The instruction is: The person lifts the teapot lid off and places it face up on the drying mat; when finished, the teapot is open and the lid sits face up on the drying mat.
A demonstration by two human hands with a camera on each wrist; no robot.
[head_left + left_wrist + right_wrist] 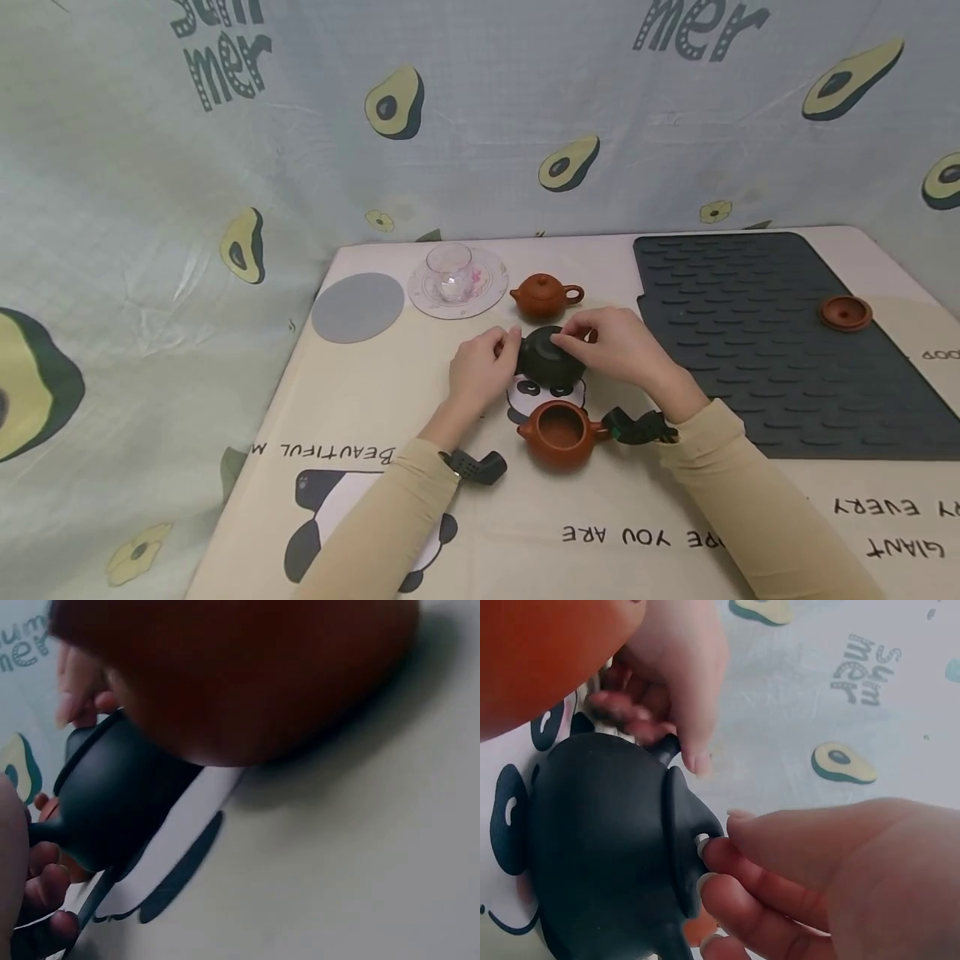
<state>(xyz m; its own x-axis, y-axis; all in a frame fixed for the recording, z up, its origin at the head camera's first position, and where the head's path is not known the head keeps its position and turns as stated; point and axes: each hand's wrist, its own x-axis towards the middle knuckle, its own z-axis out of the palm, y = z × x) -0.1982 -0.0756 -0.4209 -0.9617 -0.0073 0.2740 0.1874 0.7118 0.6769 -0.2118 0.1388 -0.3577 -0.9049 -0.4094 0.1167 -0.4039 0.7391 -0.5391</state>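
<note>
A black teapot (551, 360) stands before me with its lid on, and both hands are at it. My left hand (483, 367) pinches what looks like its short spout, seen between the fingers in the left wrist view. With thumb and fingers my right hand (621, 346) pinches the knob of the black lid (681, 840). The lid sits on the pot in the right wrist view. Nearer to me is a reddish-brown teapot (562, 454) without a lid, its open mouth facing up. Its side fills the top of the left wrist view.
Behind the black teapot stands a lidded brown teapot (542, 298). A clear glass cup (450, 271) rests on a patterned round mat (427, 307). A grey disc (356, 308) lies left. On the right, a dark ridged mat (735, 375) bears a small brown lid (845, 313).
</note>
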